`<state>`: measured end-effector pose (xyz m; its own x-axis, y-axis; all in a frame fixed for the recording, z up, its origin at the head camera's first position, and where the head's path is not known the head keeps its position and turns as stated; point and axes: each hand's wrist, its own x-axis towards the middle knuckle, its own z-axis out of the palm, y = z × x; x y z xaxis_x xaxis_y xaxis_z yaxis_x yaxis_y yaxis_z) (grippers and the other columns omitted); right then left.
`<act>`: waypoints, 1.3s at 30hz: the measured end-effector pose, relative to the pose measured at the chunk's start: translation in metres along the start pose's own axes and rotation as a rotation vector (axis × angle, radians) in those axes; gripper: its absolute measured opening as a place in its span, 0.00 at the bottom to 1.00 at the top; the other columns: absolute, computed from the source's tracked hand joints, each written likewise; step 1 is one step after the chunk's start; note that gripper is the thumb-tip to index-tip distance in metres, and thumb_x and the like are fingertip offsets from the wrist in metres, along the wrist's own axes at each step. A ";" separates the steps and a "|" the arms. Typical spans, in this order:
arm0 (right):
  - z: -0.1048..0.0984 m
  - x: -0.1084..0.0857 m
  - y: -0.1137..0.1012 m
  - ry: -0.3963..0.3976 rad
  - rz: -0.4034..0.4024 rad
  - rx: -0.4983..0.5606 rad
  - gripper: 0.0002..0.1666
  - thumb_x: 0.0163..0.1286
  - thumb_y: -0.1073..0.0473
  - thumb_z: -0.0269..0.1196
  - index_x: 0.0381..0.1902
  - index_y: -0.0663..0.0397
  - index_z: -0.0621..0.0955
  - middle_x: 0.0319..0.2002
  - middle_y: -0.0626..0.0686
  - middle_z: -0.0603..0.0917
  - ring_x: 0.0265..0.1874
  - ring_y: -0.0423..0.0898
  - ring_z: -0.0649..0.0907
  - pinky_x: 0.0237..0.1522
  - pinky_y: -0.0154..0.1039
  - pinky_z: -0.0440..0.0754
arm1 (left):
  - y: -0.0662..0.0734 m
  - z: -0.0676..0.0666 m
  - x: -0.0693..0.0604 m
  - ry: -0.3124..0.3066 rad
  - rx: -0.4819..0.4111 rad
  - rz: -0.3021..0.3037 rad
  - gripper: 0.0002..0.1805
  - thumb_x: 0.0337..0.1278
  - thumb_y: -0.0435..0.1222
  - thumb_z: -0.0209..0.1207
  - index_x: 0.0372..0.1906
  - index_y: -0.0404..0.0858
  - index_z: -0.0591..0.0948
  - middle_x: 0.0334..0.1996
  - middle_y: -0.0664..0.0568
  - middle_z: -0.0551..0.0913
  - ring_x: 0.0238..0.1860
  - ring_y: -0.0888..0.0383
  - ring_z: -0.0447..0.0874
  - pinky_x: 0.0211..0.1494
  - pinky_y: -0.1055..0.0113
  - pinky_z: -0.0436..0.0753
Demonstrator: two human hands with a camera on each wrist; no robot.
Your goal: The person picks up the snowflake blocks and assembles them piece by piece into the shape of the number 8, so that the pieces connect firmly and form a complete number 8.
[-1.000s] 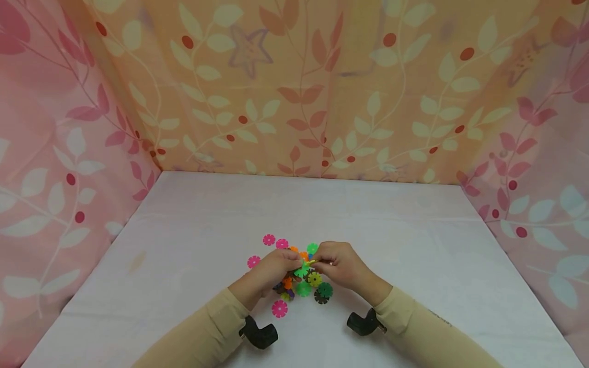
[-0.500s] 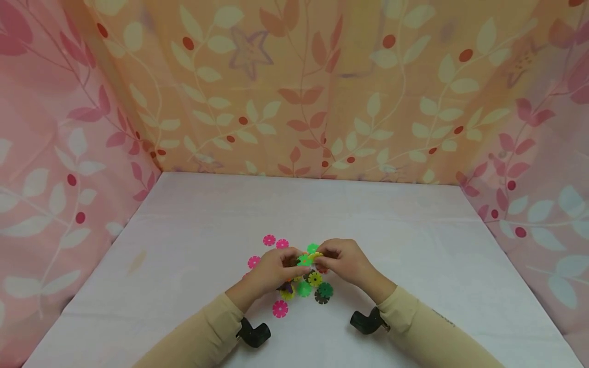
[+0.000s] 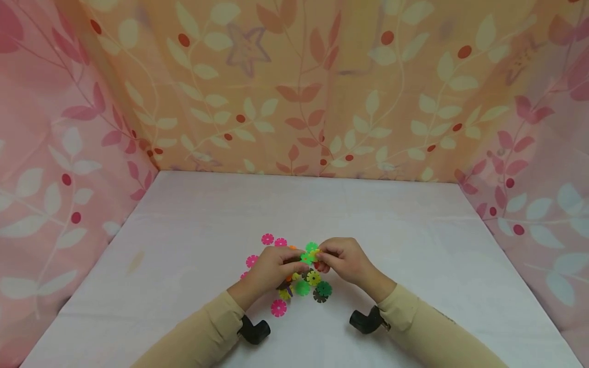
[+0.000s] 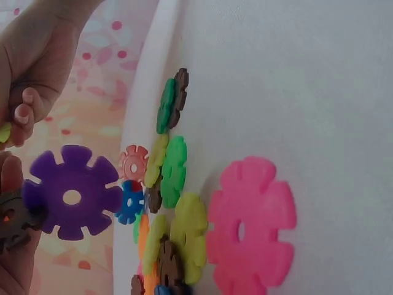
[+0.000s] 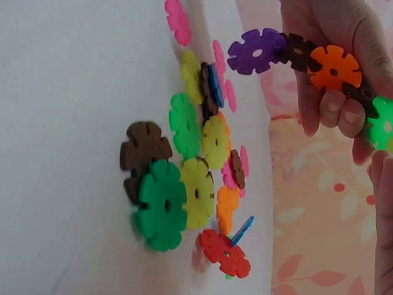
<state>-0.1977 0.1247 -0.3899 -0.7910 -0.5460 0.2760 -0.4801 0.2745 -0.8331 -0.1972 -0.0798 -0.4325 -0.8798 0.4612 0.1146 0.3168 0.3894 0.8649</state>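
My left hand [image 3: 271, 268] grips a chain of interlocking snowflake discs above the table. In the right wrist view the chain runs from a purple disc [image 5: 256, 51] through a brown disc [image 5: 299, 52], an orange disc [image 5: 335, 67] and another brown one to a bright green disc [image 5: 382, 123]. The purple end also hangs out in the left wrist view, beside the fingers. My right hand [image 3: 347, 260] pinches a yellow disc [image 3: 314, 254] against the green end. How far those two slots are pushed together cannot be made out; fingers cover part of them.
Loose discs lie in a cluster below the hands: a pink disc [image 3: 278, 308], a dark green disc [image 5: 163, 206], a red disc [image 5: 225, 253] with a blue one standing in it, and several others. Black elbow-shaped fittings [image 3: 365, 321] sit at both wrists. Patterned cloth walls [image 3: 294, 92] enclose the white table [image 3: 391, 220].
The yellow and green discs have turned to show more of their faces. My left fingers have shifted back from the green disc, and the right hand has risen slightly.
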 end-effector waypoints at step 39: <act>0.054 0.035 0.043 -0.410 0.096 -0.701 0.05 0.59 0.64 0.58 0.26 0.49 0.80 0.24 0.42 0.75 0.22 0.38 0.70 0.30 0.32 0.74 | -0.010 -0.009 -0.004 0.143 -0.518 -0.482 0.16 0.63 0.45 0.51 0.42 0.35 0.77 0.23 0.48 0.75 0.18 0.61 0.70 0.24 0.71 0.74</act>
<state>-0.2250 0.0744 -0.4421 -0.7046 -0.7036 -0.0918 -0.6502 0.6921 -0.3136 -0.1994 -0.0925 -0.4371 -0.9283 0.2109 -0.3061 -0.2960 0.0785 0.9519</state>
